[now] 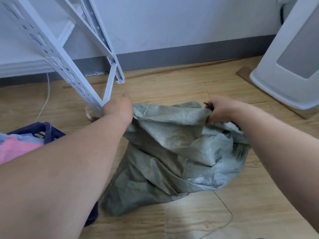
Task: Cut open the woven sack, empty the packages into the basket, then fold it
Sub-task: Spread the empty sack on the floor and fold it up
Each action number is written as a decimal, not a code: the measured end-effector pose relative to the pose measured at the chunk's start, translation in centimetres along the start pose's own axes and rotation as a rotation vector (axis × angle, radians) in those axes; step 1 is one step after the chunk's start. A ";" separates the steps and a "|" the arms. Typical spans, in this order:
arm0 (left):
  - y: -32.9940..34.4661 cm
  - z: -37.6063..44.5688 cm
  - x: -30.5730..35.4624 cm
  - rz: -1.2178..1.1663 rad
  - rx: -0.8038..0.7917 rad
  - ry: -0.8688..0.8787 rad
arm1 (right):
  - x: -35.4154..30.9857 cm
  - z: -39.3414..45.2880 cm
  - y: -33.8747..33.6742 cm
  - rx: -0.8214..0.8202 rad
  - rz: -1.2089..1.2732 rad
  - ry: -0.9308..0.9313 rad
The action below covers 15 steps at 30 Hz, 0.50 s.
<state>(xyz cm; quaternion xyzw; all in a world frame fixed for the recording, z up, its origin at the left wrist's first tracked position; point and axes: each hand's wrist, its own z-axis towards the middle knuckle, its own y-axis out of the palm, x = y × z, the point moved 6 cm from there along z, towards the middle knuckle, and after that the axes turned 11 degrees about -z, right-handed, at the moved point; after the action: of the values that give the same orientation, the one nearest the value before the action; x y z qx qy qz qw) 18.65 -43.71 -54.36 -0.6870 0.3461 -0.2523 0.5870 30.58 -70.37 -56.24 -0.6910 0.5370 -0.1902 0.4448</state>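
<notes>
The 2 hands pinch the top edge of the woven sack [172,145]: left hand [119,109] and right hand [219,111] both closed on it. It hangs limp below the fingers, seemingly empty. The basket [50,131] already holds packages [17,149]; folding remains.

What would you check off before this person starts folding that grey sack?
1. Both hands grip the top edge: left hand and right hand each hold the woven sack. Ok.
2. Sack empty: it hangs limp and looks flat, but the inside is hidden. Cannot tell.
3. Packages in the basket: pink and pale packages show inside. Ok.
4. Floor beyond the sack bare enough to lay it flat. Ok.
5. Clearance from the white shelf leg: left hand right beside it. Not ok.
</notes>
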 end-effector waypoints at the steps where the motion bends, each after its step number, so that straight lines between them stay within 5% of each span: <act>1: -0.6 0.3 0.1 -0.032 -0.012 -0.051 | 0.0 0.9 0.4 0.015 -0.069 0.069; 4: -2.5 1.3 1.5 -0.185 -0.097 -0.083 | 0.3 2.5 -1.3 0.233 -0.020 0.237; 6: -4.8 2.8 2.5 -0.528 -0.011 -0.093 | 0.8 2.8 -4.2 0.449 0.181 0.252; 9: -10.0 2.7 3.3 -0.888 0.326 -0.020 | 0.7 1.2 -10.0 0.824 0.328 0.184; 12: -14.9 -0.1 3.4 -1.122 0.751 0.264 | 0.5 -2.4 -14.8 1.207 0.453 0.107; 15: -15.0 -3.1 2.7 -1.163 0.996 0.484 | 1.5 -6.6 -15.2 1.572 0.615 -0.046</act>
<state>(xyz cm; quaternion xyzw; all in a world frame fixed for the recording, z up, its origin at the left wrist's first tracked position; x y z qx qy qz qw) 20.69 -46.66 -39.23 -0.3411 -0.1027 -0.7844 0.5077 34.88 -74.03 -40.62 -0.0072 0.4036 -0.3646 0.8391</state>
